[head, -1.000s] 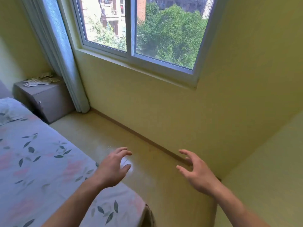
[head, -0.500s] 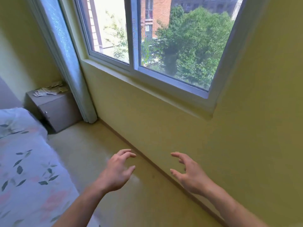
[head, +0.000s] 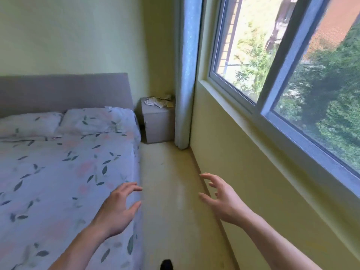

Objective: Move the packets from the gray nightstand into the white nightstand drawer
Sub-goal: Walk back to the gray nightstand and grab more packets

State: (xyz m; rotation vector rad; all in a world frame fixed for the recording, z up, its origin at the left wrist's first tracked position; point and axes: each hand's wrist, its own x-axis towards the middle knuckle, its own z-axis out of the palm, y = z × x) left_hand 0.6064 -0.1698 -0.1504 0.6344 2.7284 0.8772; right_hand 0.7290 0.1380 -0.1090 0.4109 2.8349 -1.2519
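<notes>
On the gray nightstand (head: 157, 123) now swung dead ahead, packets (head: 158, 100) wait untouched; left hand (head: 116, 209) and right hand (head: 222, 199) both grip wide, empty.

Floral-sheeted bed (head: 64, 172) with two pillows (head: 95, 120), grey headboard (head: 64, 90), pale curtain (head: 185, 75) beside sliding window (head: 282, 75), beige floor (head: 171, 191).

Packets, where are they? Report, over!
Both hands, left hand and right hand, open, empty. Packets piled on gray nightstand, far corner. Floor path looks unblocked.
</notes>
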